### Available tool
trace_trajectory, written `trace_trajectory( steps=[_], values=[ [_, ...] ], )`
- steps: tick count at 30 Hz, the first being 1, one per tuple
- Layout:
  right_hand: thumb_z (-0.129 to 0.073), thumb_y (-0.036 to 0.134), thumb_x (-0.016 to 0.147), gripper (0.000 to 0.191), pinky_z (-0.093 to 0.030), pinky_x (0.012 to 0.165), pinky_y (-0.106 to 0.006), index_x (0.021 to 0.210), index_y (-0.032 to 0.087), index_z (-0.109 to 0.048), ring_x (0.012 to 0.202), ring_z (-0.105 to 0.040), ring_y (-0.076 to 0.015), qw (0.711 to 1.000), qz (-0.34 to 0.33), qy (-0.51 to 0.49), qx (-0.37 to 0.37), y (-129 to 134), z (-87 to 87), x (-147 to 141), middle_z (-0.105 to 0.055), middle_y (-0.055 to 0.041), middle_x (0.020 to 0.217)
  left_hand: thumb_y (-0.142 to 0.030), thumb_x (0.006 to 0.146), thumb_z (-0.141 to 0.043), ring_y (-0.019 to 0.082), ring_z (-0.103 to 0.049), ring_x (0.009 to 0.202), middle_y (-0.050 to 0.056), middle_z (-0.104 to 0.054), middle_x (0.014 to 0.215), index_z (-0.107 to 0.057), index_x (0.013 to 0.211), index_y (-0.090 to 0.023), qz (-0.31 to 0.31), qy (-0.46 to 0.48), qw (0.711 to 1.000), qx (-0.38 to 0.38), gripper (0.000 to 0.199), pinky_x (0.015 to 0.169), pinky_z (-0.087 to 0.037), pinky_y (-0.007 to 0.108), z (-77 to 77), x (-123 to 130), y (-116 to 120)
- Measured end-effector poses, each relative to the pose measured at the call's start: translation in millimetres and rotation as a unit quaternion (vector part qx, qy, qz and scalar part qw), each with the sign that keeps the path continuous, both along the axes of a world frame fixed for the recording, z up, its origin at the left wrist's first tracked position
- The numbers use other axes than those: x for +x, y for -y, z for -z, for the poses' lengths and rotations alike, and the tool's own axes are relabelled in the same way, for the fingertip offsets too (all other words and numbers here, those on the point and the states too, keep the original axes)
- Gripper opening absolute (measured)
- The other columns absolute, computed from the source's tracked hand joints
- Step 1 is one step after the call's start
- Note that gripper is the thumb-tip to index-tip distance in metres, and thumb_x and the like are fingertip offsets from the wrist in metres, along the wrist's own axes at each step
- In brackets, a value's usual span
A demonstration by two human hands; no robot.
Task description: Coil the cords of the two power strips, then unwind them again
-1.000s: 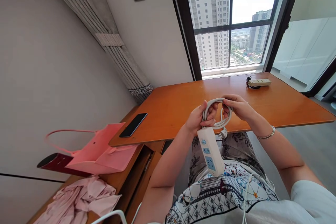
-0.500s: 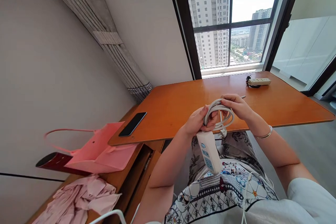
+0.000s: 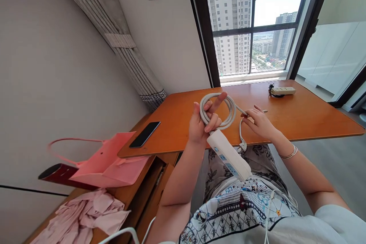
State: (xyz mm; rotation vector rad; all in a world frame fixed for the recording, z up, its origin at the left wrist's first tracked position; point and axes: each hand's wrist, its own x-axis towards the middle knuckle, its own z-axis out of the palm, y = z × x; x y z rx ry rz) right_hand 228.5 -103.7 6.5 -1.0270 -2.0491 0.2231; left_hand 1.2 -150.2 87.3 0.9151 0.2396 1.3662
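Holds the looped cord [image 3: 232, 116] in the left hand [image 3: 201, 126], with fingers bent over it, and pinches its loose part in the right hand [image 3: 260, 122], above the hanging plug [image 3: 243, 146]. Has just moved both hands apart, after having them together at the loops. Seems to leave only this short bit outside the loops. Lets the strip [image 3: 228, 154] hang tilted below the left hand, in front of the table [image 3: 174, 122].

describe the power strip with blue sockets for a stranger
Find the brown table below the window. At its near edge, the left hand holds a coiled cord; just below is the white power strip. Blue sockets distinguish it from the cream power strip farther back.
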Motion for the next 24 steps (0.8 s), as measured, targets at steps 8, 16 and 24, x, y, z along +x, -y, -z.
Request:
trace_trajectory(
  steps=[8, 16, 24],
  values=[
    [-0.056, 0.045, 0.093, 0.027, -0.040, 0.058, -0.026, 0.103, 0.021, -0.061, 0.061, -0.049, -0.0132, 0.982, 0.030, -0.167, -0.086, 4.1, 12.5, 48.0, -0.054, 0.0034, 0.068, -0.053, 0.104, -0.035, 0.003, -0.047, 0.042, 0.004, -0.070, 0.133, -0.057, 0.070, -0.019, -0.161, 0.052, 0.984, 0.063, 0.052, 0.039, -0.040, 0.019, -13.2, -25.0, -12.1],
    [-0.057, 0.040, 0.098, 0.027, -0.037, 0.055, -0.026, 0.108, 0.020, -0.071, 0.057, -0.051, -0.0112, 0.996, 0.002, 0.028, 0.089, 54.3, -30.5, 42.7, -0.068, -0.0035, 0.077, -0.060, 0.093, -0.058, 0.008, -0.057, 0.049, 0.005, -0.077, 0.117, -0.051, 0.074, -0.021, -0.197, -0.091, 0.974, 0.072, 0.043, 0.044, -0.040, 0.022, 1.0, -12.9, -22.0],
    [-0.044, 0.034, 0.105, 0.035, -0.025, 0.057, -0.028, 0.099, 0.020, -0.075, 0.056, -0.048, -0.0108, 0.955, -0.080, 0.228, 0.173, 70.0, -60.9, 17.0, -0.064, -0.0025, 0.069, -0.056, 0.090, -0.064, 0.005, -0.055, 0.044, 0.011, -0.068, 0.136, -0.053, 0.078, -0.018, -0.116, -0.119, 0.985, 0.037, 0.041, 0.039, -0.038, 0.021, 13.7, -4.9, -30.6]
  ],
)
